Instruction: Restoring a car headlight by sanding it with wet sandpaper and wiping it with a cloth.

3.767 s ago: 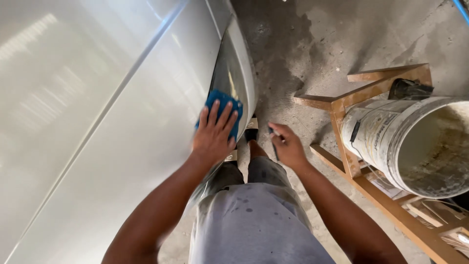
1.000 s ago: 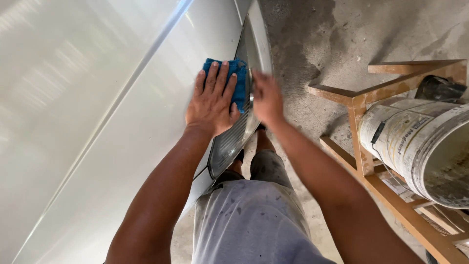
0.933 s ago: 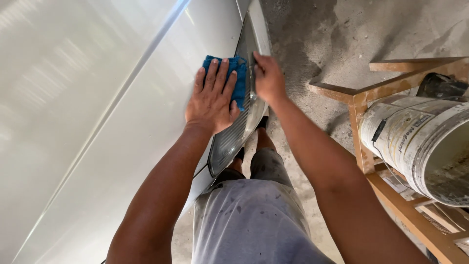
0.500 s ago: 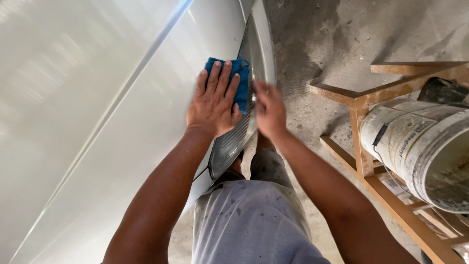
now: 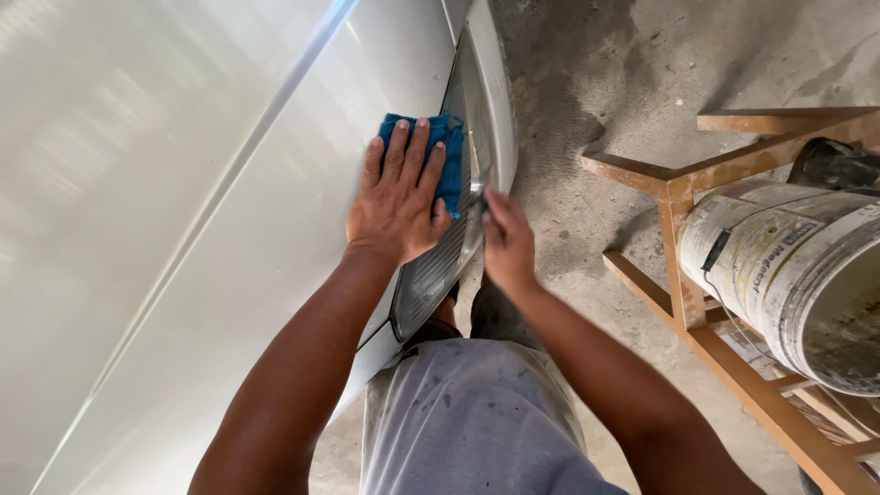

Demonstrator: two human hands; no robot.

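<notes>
A rough grey concrete floor (image 5: 587, 101) fills the top and right of the head view, stained darker near a white car body panel (image 5: 183, 229) that takes up the whole left side. A raised crease runs diagonally across the panel from the upper middle down to the lower left. Along the panel's right edge sits a ribbed, clear headlight lens (image 5: 440, 266), long and narrow, with a pale bumper strip (image 5: 490, 101) curving just beyond it.

The person's left hand (image 5: 396, 206) lies flat and open, fingers spread, pressing a blue cloth (image 5: 447, 151) against the panel right at the lens's upper end. The cloth shows above and to the right of the fingers.

The right hand (image 5: 507, 246) is just beside the left one, at the outer edge of the lens, fingers curled with the tips touching the rim. It holds nothing visible.

Below, the person's grey spattered shirt (image 5: 467, 422) fills the bottom middle.

At the right edge, a wooden frame (image 5: 683, 293) cradles a dirty white plastic bucket (image 5: 779, 266) lying on its side.
</notes>
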